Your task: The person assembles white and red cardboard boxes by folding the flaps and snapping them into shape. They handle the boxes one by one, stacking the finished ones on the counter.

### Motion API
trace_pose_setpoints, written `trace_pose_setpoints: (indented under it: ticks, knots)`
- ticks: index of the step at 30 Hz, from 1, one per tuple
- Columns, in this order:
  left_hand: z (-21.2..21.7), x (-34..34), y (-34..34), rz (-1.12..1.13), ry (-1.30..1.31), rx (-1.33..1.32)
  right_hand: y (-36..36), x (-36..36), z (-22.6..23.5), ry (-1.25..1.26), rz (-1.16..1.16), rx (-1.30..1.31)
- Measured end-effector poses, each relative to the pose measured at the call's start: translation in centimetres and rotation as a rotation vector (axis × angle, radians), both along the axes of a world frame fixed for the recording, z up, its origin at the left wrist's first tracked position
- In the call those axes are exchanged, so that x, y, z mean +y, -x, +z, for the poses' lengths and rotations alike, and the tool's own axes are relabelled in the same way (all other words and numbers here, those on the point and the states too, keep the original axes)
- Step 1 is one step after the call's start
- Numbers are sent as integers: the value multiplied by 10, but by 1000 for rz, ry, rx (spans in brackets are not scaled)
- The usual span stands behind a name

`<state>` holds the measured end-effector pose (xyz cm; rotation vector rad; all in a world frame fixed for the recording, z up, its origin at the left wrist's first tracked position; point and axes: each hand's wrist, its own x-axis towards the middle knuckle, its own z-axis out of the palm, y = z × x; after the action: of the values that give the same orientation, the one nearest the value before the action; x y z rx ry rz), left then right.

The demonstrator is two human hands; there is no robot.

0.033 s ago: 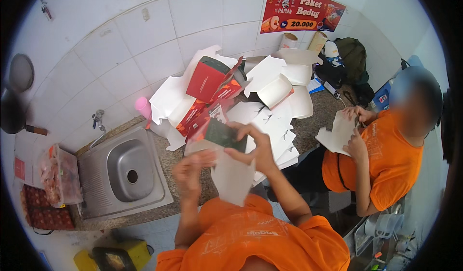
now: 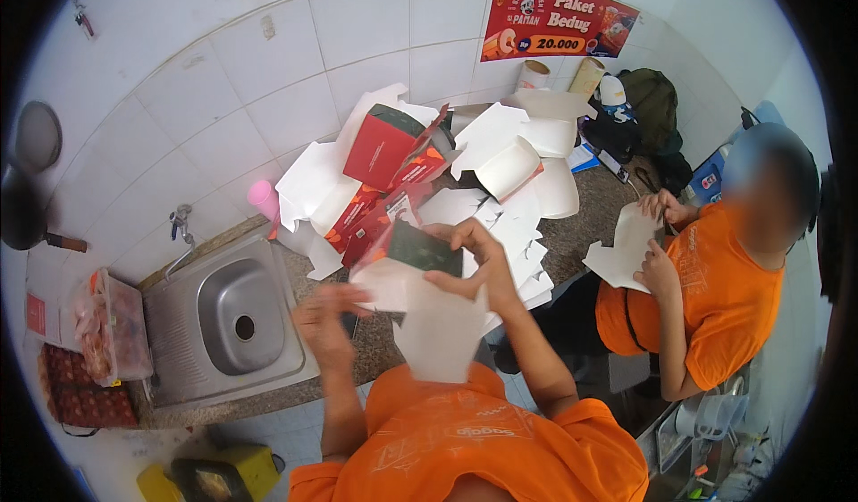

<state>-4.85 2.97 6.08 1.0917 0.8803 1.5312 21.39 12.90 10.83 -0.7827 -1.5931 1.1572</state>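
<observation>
A partly folded paper food box, white with a dark green panel and a red printed side, is held over the counter's front edge. My right hand grips it from the right, fingers over the dark panel and thumb below. One white flap hangs down toward my orange shirt. My left hand is at the box's left edge, fingers stretched out and somewhat blurred; whether the fingertips touch it I cannot tell. Just beyond lies a heap of red-and-white boxes, with a folded red box on top and white box blanks on the right.
Left of the heap is a steel sink with a tap and a pink cup. A clear plastic tub stands beyond it. On the right, a co-worker holds a white box blank. Bags lie in the back corner.
My left hand has moved left, away from the box side it was pinching, and its fingers have straightened. The box has shifted slightly to the right in my right hand.
</observation>
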Motion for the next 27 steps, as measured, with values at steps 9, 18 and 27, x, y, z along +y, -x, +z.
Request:
trace_pose_setpoints:
  ticks: [9, 18, 27]
  knots:
    - [-120, 2, -40, -579, 327, -539, 9, 32, -4, 368, 650, 39]
    - [-55, 15, -56, 67, 100, -223, -16, -38, -116, 60, -249, -332]
    - [-78, 8, -72, -12, 52, -761, -1, -13, -112, 450, -187, 69]
